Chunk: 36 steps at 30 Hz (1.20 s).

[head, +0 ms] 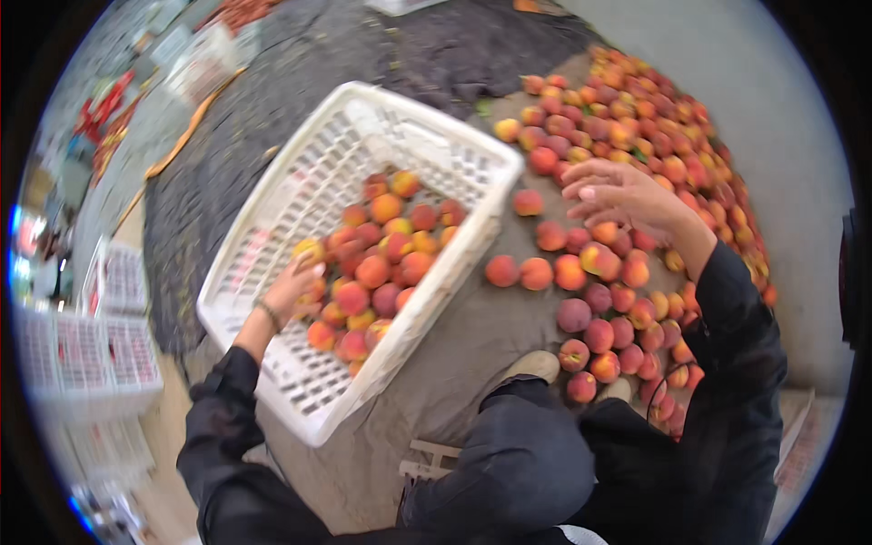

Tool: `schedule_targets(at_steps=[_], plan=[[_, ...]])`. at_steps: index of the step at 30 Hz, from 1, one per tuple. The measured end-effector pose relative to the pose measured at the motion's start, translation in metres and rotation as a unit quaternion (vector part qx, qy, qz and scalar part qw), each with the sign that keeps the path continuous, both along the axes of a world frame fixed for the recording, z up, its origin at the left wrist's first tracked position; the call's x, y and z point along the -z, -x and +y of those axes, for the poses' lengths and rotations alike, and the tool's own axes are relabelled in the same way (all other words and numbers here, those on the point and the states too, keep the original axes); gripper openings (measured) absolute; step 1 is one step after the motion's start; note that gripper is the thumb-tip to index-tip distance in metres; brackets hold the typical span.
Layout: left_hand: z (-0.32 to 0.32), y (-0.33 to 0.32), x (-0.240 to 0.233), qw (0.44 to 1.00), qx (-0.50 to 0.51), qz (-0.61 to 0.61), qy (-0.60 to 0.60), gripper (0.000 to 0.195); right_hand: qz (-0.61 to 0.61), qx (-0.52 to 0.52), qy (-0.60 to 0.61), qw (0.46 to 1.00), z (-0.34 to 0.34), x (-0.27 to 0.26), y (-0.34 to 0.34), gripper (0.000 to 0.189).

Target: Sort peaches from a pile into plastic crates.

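A large white slatted plastic crate [269,174] lies before me with a heap of red and yellow peaches [372,271] in it. My left hand [294,286] reaches inside at the heap's left edge, its fingers at a yellowish peach [308,249]; whether it grips that peach is unclear. To the right, my right hand [613,194] hovers over loose peaches with its fingers apart and nothing in them. Beneath and beyond it spreads a big pile of peaches [640,116] on the ground sheet, reaching down to my shoes.
Dark sheeting [211,170] covers the floor behind the crate. A pale wall [783,157] stands beyond the pile. Stacked white crates [95,354] are at the far left. Single peaches [502,270] lie close to the crate's right side, and my knee [504,456] is below them.
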<state>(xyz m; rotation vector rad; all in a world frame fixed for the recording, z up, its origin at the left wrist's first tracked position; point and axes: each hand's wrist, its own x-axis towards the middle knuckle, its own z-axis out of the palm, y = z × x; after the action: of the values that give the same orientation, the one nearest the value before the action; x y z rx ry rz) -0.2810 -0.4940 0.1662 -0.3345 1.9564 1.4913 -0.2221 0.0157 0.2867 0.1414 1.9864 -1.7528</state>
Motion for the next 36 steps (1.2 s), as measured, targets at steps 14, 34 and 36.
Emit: schedule_targets(at_steps=[14, 34, 36], plan=[[0.301, 0.083, -0.114, 0.881, 0.238, 0.404, -0.058, 0.029, 0.110, 0.053, -0.428, 0.895, 0.276, 0.128, -0.040, 0.031], [0.446, 0.012, 0.126, 0.969, -0.009, -0.162, -0.185, 0.032, 0.212, -0.015, -0.559, 0.802, 0.209, 0.229, 0.135, 0.046], [0.456, 0.018, 0.131, 0.934, -0.080, -0.195, -0.289, 0.034, 0.158, -0.073, -0.418, 0.891, 0.200, 0.206, 0.120, 0.050]])
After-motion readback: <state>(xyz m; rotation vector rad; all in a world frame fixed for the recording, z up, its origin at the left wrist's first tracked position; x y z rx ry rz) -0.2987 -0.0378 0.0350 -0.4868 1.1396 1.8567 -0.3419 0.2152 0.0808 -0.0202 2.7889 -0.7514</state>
